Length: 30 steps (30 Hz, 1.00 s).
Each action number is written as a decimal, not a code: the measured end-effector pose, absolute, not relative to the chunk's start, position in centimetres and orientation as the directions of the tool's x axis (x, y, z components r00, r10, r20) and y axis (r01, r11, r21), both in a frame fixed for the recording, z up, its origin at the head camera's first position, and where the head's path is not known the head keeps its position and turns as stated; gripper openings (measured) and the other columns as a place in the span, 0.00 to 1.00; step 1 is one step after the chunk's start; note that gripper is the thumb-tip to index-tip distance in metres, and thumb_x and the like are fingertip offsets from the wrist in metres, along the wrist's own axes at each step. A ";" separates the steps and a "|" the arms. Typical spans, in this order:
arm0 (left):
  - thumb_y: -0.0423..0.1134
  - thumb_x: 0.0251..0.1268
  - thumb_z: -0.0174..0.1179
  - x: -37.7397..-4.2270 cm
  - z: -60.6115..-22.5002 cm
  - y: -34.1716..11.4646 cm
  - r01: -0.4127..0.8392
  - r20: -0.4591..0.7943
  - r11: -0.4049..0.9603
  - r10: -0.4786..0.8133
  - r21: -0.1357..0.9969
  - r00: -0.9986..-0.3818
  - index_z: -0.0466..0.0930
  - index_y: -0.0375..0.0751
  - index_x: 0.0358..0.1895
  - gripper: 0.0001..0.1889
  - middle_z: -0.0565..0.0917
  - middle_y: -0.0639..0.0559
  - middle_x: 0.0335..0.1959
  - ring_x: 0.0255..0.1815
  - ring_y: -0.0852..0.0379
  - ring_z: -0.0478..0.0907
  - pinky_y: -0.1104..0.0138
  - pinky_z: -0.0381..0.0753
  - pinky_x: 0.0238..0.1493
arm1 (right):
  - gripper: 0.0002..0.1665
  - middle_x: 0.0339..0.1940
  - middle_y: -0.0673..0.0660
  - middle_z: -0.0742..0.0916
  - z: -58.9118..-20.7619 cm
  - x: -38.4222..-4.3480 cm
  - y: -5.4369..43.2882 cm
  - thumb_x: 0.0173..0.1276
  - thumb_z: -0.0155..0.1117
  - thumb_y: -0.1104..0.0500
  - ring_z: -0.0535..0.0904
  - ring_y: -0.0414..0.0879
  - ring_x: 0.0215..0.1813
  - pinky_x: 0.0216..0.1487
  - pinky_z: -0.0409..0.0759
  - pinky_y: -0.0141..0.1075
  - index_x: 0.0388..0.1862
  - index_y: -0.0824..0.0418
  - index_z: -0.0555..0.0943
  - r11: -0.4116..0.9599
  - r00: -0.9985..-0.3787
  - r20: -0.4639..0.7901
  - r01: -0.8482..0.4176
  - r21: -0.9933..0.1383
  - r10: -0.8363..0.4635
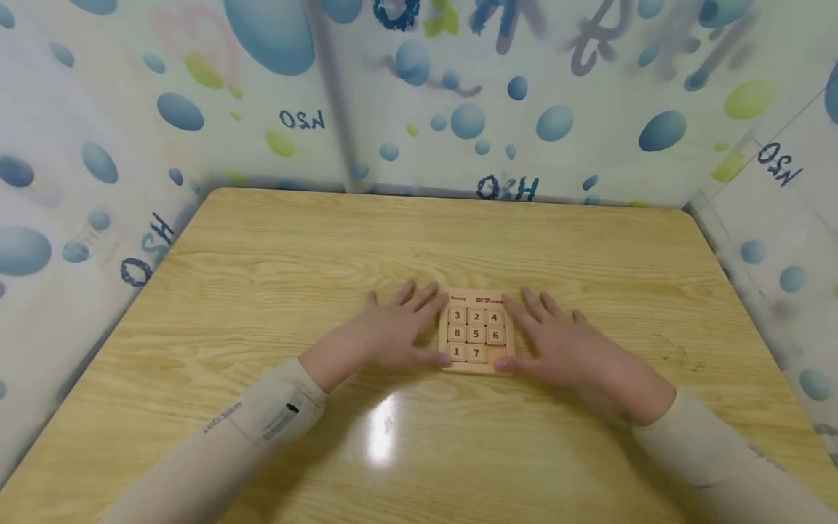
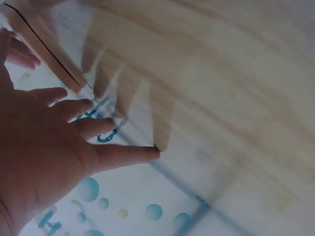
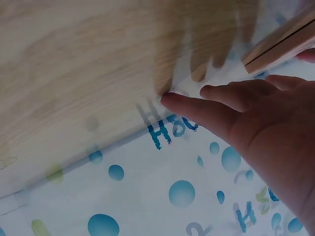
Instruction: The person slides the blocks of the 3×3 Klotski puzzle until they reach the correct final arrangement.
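A wooden number slide puzzle (image 1: 478, 369) lies flat on the table between the two hands. Its square tiles (image 1: 476, 334) read 3 2 4, then 8 5 6, then 1 7, with a bare slot (image 1: 495, 354) at the lower right corner. My left hand (image 1: 401, 331) rests at the left edge, fingers spread and straight, with thumb and index fingertips right at the frame. On the other side my right hand (image 1: 556, 346) mirrors it, its thumb tip overlapping the lower right corner. Both wrist views show the frame's side edge (image 2: 47, 51) beside spread fingers.
The glossy wood-grain table (image 1: 327, 247) reflects light near its front. A patterned wall covering (image 1: 419, 109) with blue and green drops stands behind the table and along both sides. Long pale sleeves (image 1: 242, 429) cover the forearms.
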<state>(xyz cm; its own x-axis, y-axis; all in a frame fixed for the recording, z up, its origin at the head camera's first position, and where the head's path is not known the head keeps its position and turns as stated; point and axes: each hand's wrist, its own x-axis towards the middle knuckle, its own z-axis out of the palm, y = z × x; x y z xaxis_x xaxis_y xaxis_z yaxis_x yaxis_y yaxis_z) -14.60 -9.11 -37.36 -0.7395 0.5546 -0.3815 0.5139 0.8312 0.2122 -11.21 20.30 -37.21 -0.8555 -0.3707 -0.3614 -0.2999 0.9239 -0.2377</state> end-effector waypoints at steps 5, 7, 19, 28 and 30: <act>0.83 0.64 0.52 -14.5 -36.9 -9.0 0.465 -0.456 0.860 0.507 0.210 -0.732 0.31 0.63 0.89 0.60 0.32 0.54 0.91 0.91 0.39 0.29 0.19 0.38 0.77 | 0.66 0.91 0.66 0.49 -37.6 -11.2 20.3 0.67 0.52 0.15 0.43 0.74 0.89 0.77 0.49 0.83 0.91 0.47 0.44 0.922 -0.852 -0.364 -0.308 -0.233 -0.377; 0.82 0.65 0.53 -14.5 -36.5 -8.9 0.435 -0.482 0.873 0.485 0.221 -0.729 0.30 0.64 0.89 0.59 0.31 0.55 0.90 0.91 0.40 0.28 0.18 0.38 0.76 | 0.66 0.91 0.66 0.49 -37.7 -11.3 20.3 0.67 0.53 0.15 0.43 0.74 0.89 0.77 0.48 0.84 0.91 0.47 0.45 0.921 -0.852 -0.360 -0.311 -0.236 -0.380; 0.77 0.66 0.58 -14.0 -36.0 -8.4 0.354 -0.553 0.900 0.436 0.255 -0.710 0.28 0.68 0.88 0.59 0.27 0.58 0.90 0.91 0.39 0.25 0.16 0.38 0.74 | 0.65 0.91 0.66 0.50 -37.8 -11.2 20.2 0.68 0.54 0.16 0.43 0.75 0.89 0.77 0.47 0.84 0.91 0.46 0.46 0.920 -0.838 -0.387 -0.307 -0.245 -0.383; 0.78 0.66 0.58 -14.3 -35.8 -8.0 0.360 -0.562 0.902 0.431 0.239 -0.706 0.28 0.70 0.87 0.59 0.26 0.58 0.90 0.90 0.39 0.25 0.15 0.39 0.74 | 0.65 0.91 0.66 0.48 -37.7 -11.4 20.5 0.68 0.56 0.17 0.40 0.75 0.89 0.76 0.44 0.85 0.91 0.46 0.45 0.916 -0.836 -0.391 -0.295 -0.271 -0.385; 0.78 0.66 0.58 -14.4 -35.6 -7.9 0.361 -0.567 0.902 0.430 0.236 -0.703 0.27 0.70 0.87 0.59 0.26 0.58 0.89 0.90 0.39 0.25 0.16 0.39 0.74 | 0.65 0.91 0.67 0.48 -37.7 -11.5 20.6 0.68 0.56 0.17 0.40 0.75 0.88 0.76 0.44 0.85 0.91 0.47 0.45 0.916 -0.835 -0.393 -0.293 -0.275 -0.385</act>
